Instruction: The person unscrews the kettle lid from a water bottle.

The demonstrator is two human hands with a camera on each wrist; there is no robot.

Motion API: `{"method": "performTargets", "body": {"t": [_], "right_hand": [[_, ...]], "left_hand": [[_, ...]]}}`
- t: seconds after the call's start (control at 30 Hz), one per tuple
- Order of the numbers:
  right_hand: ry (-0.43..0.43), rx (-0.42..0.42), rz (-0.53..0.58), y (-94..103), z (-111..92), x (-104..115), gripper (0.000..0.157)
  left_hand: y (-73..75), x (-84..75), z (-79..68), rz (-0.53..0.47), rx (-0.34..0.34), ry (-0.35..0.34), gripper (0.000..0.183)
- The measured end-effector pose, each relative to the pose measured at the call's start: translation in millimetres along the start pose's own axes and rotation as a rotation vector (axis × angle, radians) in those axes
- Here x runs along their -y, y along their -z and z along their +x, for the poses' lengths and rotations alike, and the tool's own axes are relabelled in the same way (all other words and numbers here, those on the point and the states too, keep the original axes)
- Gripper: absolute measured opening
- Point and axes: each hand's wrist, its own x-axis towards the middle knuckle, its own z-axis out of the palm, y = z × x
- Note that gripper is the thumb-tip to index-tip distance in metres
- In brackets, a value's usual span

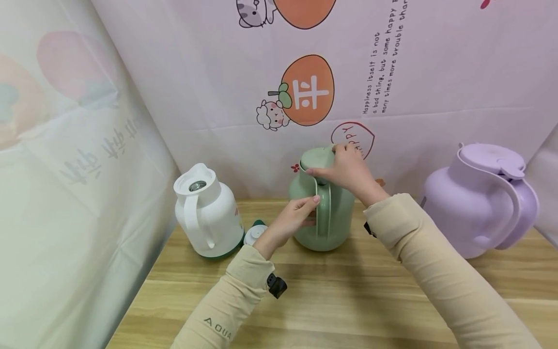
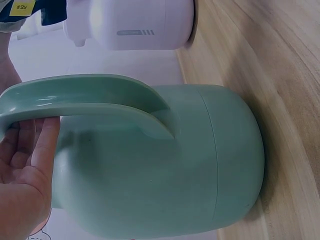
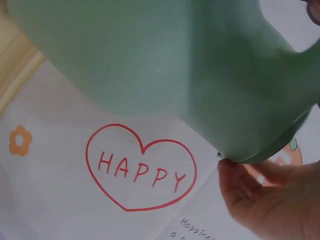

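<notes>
A green thermos jug stands upright on the wooden table, its handle facing me. My left hand holds this handle near its upper part, the thumb on the near side and the fingers reaching in behind it. In the left wrist view those fingers lie inside the handle loop. My right hand spans the jug's round green lid, thumb on the near side and fingertips at the far right rim. From the right wrist view, the right fingertips touch the lid's edge.
To the left stands a white thermos jug with an uncovered mouth, and a white and green stopper lies beside it. A larger purple thermos jug with its lid on stands at the right. Behind the table hangs a printed cloth.
</notes>
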Motion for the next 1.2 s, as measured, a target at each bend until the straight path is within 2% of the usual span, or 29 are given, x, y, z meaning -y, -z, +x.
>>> {"method": "performTargets", "body": {"t": [0.33, 0.53, 0.67, 0.83, 0.97, 1.07, 1.2], "right_hand": [[0.046, 0.173, 0.193, 14.7, 7, -14, 0.089], [0.069, 0.219, 0.200, 22.0, 4, -13, 0.080], [0.066, 0.189, 0.130, 20.3, 5, -7, 0.078], [0.007, 0.079, 0.012, 9.3, 3, -1, 0.089], [0.008, 0.015, -0.047, 3.0, -1, 2, 0.090], [0.037, 0.016, -0.067, 4.0, -1, 2, 0.086], [0.065, 0.072, -0.034, 9.3, 1, 0, 0.080]], "left_hand": [[0.5, -0.1, 0.3, 0.001, 0.010, -0.004, 0.047], [0.7, -1.1, 0.4, 0.007, 0.010, -0.001, 0.048], [0.9, -0.1, 0.1, 0.008, 0.008, 0.002, 0.048], [0.4, 1.3, 0.3, 0.011, 0.009, 0.004, 0.048], [0.0, 2.4, 1.1, 0.001, 0.011, 0.008, 0.048], [-0.3, 1.5, 1.0, -0.003, 0.007, 0.010, 0.048], [-0.4, 0.2, 0.8, 0.002, 0.001, 0.008, 0.047]]}}
